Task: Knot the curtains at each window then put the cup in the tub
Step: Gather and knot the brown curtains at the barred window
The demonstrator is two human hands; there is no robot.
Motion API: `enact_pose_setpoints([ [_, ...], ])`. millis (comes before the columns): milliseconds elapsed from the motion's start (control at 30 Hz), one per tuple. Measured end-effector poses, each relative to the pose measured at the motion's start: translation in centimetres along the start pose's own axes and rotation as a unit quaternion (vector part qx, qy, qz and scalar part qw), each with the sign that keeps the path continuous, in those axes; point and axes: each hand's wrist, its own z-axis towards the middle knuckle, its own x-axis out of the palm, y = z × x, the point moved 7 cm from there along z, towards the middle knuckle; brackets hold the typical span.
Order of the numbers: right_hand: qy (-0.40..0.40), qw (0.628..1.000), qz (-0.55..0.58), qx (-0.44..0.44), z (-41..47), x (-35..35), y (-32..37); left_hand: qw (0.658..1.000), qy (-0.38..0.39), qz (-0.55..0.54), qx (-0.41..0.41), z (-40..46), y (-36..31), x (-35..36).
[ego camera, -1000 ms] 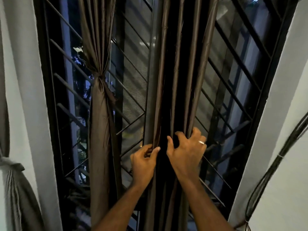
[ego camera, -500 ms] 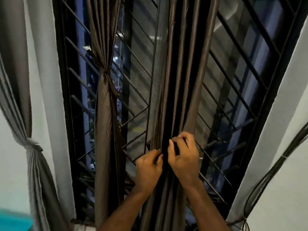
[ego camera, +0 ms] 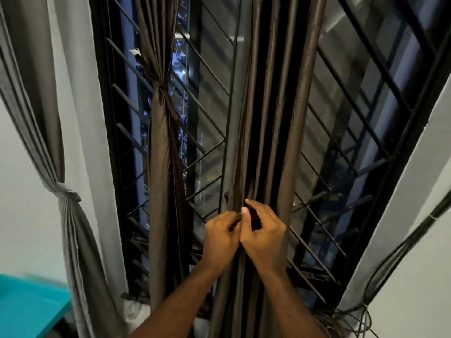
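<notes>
A long brown curtain hangs straight down in front of the barred window, unknotted. My left hand and my right hand meet at its middle, side by side, each gripping folds of the fabric with curled fingers. To the left a second brown curtain hangs tied in a knot. At the far left a grey curtain is also knotted. No cup or tub is in view.
Black window bars run diagonally behind the curtains. A teal surface sits at the lower left. Dark cables hang along the white wall at the right.
Both hands have drawn together and curled tighter, gathering the curtain's folds into a narrower bunch. The view has tilted down and right, so the grey curtain's knot and the teal surface now show.
</notes>
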Motion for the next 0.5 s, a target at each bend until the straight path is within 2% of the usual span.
enact_pose_setpoints([
  [267,-0.024,0.997,-0.067,0.001,0.4,2.2,-0.6,0.992,0.100,-0.061,0.040,1.7,1.7,-0.8],
  [367,0.003,0.995,-0.088,-0.041,0.3,4.1,0.1,0.994,0.044,-0.096,0.023,3.5,2.1,-2.6],
  [500,0.018,0.994,-0.098,-0.037,0.2,5.6,0.5,0.993,-0.026,-0.116,0.012,6.4,1.5,-4.5],
])
